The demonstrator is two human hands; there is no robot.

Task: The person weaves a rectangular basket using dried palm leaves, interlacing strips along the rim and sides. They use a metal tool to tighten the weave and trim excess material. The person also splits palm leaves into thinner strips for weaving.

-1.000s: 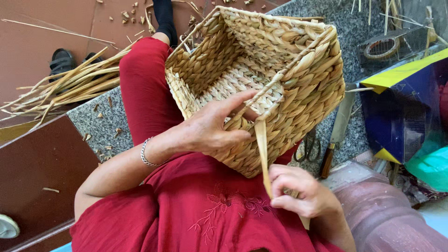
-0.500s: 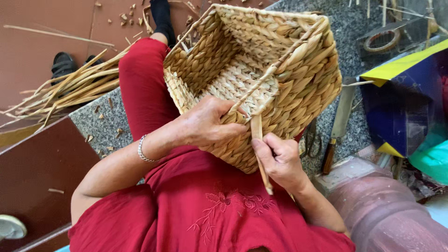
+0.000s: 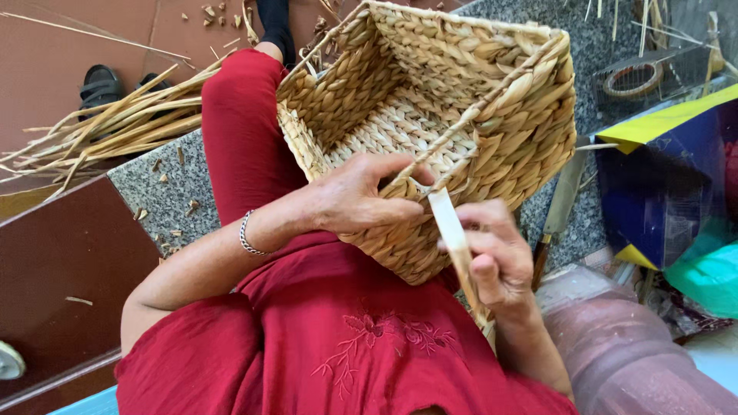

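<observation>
A rectangular woven straw basket [image 3: 477,100] rests on my lap, tilted with its opening toward me. My left hand [image 3: 361,196] grips the near rim of the basket, thumb over the braided edge. My right hand [image 3: 496,257] pinches a flat pale reed strip [image 3: 453,234] that runs up to the rim corner beside my left thumb. A silver bracelet [image 3: 247,234] sits on my left wrist. I wear red clothing.
A bundle of dry reeds [image 3: 115,127] lies on the floor at left, near a black sandal [image 3: 98,84]. A knife [image 3: 557,215] lies on the speckled stone ledge at right. A roll of tape [image 3: 634,79] and blue-yellow packaging [image 3: 669,177] sit at far right.
My right hand has risen with the reed strip from my lap toward the basket's rim. The basket has tilted slightly; my left hand keeps its grip on the edge.
</observation>
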